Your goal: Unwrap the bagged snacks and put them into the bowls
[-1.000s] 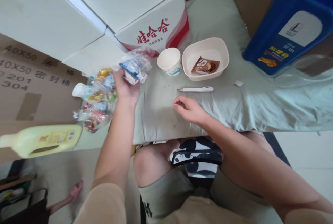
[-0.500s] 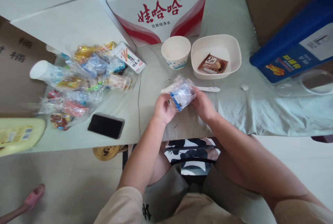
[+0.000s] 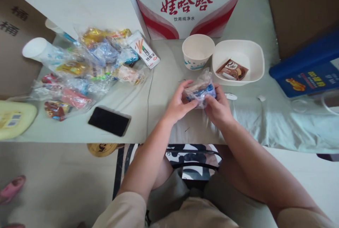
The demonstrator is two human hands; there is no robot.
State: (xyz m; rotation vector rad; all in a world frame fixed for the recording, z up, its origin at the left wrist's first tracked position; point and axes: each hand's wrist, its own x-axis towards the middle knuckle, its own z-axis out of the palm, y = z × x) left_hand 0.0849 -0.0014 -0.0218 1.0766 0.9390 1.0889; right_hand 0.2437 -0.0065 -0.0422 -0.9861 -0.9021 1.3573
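Between my two hands is a small clear plastic packet with blue print [image 3: 203, 92], held above the cloth near the front edge. My left hand [image 3: 180, 102] grips its left side, thumb lying across the front. On the right side my right hand [image 3: 219, 106] pinches it with thumb and fingers. Just behind stands a white paper cup [image 3: 197, 49] with a blue pattern. Beside the cup, a white rectangular bowl [image 3: 255, 62] holds a brown snack packet [image 3: 233, 70]. The end of a white plastic utensil [image 3: 231, 96] shows right of my right hand.
At the left lies a pile of wrapped snacks [image 3: 103, 53] with a tipped paper cup [image 3: 37, 49]. A phone [image 3: 109, 121] rests near the front edge. A white carton [image 3: 185, 5] stands behind, a blue container [image 3: 304, 76] at the right, a yellow bottle [image 3: 18, 118] at the left.
The packet has turned in my hands, its blue print now facing differently, and my fingers have shifted their hold. The whole view has moved, so the table things appear displaced.
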